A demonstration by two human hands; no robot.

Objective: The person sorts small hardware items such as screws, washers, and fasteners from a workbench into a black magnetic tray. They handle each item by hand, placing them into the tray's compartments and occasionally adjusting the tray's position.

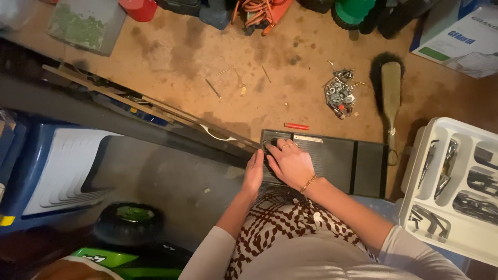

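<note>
A flat black ribbed case [342, 161] lies at the front edge of a wooden workbench [207, 62]. My right hand [289, 162] rests palm-down on the case's left end, fingers curled at its top-left corner; a gold bracelet shows at the wrist. My left hand [254, 171] presses edge-on against the case's left side. Neither hand lifts anything. A small red stick-like piece [296, 126] lies just beyond the case.
A pile of nuts and screws [341, 92] and a wooden-handled brush [390, 96] lie on the bench. A white compartment tray [420, 155] with tools stands at the right. Blue bin [31, 150] and a small black wheel [129, 223] sit left below.
</note>
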